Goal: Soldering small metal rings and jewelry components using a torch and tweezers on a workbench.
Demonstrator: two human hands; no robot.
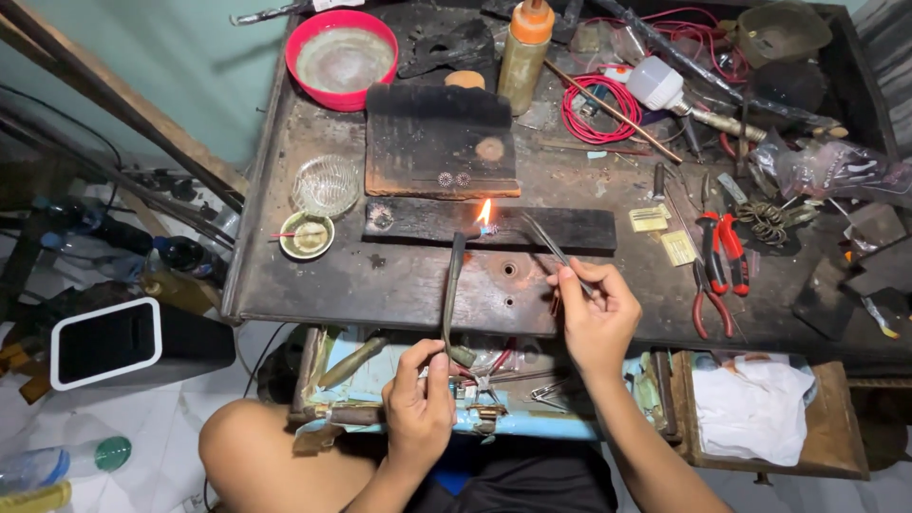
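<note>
Hands point(418, 399) with torch point(454, 285), tweezers point(551, 249)

1. No sleeves are worn; both forearms are left bare down to the left hand point(419, 404) and right hand point(597, 323).
2. Dark shorts point(518, 484) are seen beneath the hands.
3. No rings or gloves are seen.

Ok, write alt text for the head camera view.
A person's left hand holds a blowpipe torch whose flame plays on a charred wooden block, while the right hand steadies tweezers at the flame. Around them, a dark workbench carries a red bowl, red-handled pliers and red wire.
</note>
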